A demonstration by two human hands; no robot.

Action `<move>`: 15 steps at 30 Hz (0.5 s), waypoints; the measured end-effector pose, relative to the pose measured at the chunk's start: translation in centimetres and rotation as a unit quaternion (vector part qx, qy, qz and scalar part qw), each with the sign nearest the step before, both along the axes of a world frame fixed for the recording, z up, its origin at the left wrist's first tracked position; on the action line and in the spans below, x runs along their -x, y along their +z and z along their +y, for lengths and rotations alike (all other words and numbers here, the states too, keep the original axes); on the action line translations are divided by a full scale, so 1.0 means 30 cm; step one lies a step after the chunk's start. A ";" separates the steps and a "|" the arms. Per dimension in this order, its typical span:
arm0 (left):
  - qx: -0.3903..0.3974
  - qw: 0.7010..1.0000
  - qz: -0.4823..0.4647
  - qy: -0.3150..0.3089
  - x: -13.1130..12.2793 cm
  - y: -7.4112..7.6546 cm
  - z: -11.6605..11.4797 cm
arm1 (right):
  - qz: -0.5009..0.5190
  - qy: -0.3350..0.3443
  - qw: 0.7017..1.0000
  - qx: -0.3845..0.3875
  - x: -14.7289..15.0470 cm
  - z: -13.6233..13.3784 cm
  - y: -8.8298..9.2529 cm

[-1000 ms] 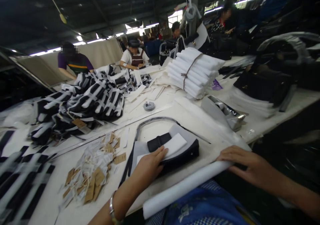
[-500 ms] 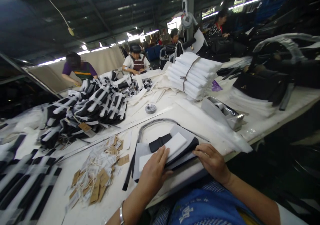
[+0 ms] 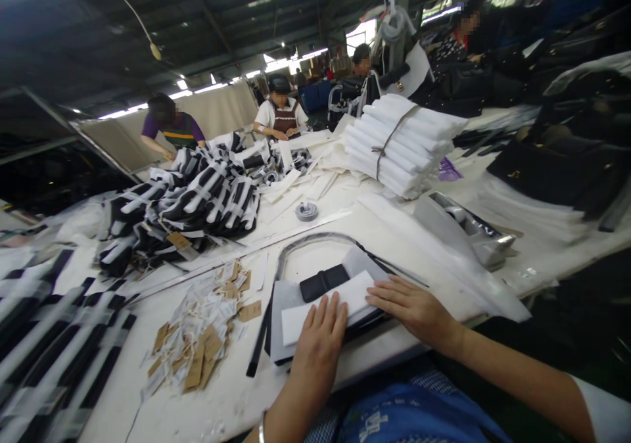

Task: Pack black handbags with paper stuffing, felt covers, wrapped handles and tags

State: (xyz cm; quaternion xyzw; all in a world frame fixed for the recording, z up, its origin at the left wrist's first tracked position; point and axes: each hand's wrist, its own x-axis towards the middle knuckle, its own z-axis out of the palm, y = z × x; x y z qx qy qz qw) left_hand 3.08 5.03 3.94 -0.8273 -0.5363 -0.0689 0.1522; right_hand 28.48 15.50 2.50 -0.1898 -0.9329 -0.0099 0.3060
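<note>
A black handbag [image 3: 279,359] lies flat near the table's front edge, its wrapped handle [image 3: 315,236] arching away from me. Pale grey sheet [image 3: 286,293] covers much of its upper face, and a black banded piece [image 3: 324,281] shows at the middle. Across the bag rests a white foam strip [image 3: 296,325]. My left hand [image 3: 320,338] presses on the strip's middle, fingers stretched out. At the strip's right end my right hand [image 3: 417,308] lies with extended fingers, hiding the bag's right corner. Neither hand grasps anything.
Paper tags [image 3: 207,338] lie in a heap on the left. Behind them is a pile of wrapped black pieces [image 3: 197,200]. A tied white foam stack [image 3: 394,144], a tape roll [image 3: 306,211] and a grey tape dispenser [image 3: 463,229] stand farther back. Several people work beyond.
My right hand has let go of the bag's right edge and moved onto the strip's right end, fingers flattened. My left hand stays on the strip, fingers now straighter. The view has shifted slightly.
</note>
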 end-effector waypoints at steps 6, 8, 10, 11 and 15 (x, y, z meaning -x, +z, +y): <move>0.008 0.998 -0.021 0.050 -0.089 0.004 0.009 | 0.057 -0.016 0.998 0.024 0.005 0.007 -0.052; -0.028 0.998 -0.020 0.052 -0.088 -0.025 0.008 | 0.047 -0.017 0.998 0.031 0.005 -0.004 -0.031; -0.062 0.997 -0.011 0.054 -0.079 -0.052 0.008 | 0.042 -0.019 0.998 0.045 -0.008 -0.021 -0.004; -0.072 0.996 -0.008 0.056 -0.074 -0.063 0.009 | 0.055 -0.027 0.996 0.060 -0.021 -0.034 0.008; -0.089 0.994 -0.003 0.055 -0.066 -0.085 0.010 | 0.222 -0.170 0.940 0.195 -0.108 -0.100 0.006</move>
